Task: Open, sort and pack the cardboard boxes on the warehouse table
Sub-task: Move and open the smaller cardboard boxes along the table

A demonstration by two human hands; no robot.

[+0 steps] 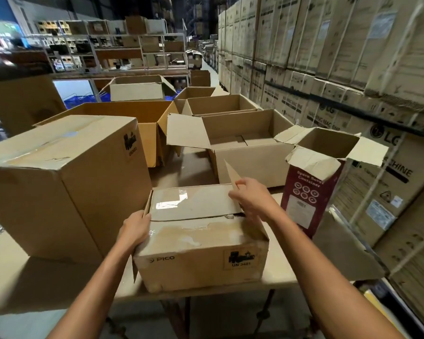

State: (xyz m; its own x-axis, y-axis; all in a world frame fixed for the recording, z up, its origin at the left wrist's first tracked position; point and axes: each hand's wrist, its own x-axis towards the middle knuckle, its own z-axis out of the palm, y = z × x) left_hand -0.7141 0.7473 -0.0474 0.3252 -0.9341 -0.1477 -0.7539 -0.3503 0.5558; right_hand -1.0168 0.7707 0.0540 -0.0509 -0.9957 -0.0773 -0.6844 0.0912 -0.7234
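Observation:
A small brown PICO box sits at the table's near edge, its two long top flaps folded down with torn tape along the seam. My left hand grips the box's top left corner, fingers curled over the edge. My right hand holds the raised right-hand end flap, which stands up at the box's far right corner. A large closed carton stands right beside the box on the left.
An open empty carton lies behind the small box. A tall maroon "Space Saver Container" box stands open at the right. Several more open cartons line the table further back. Stacked washing-machine cartons wall the right side.

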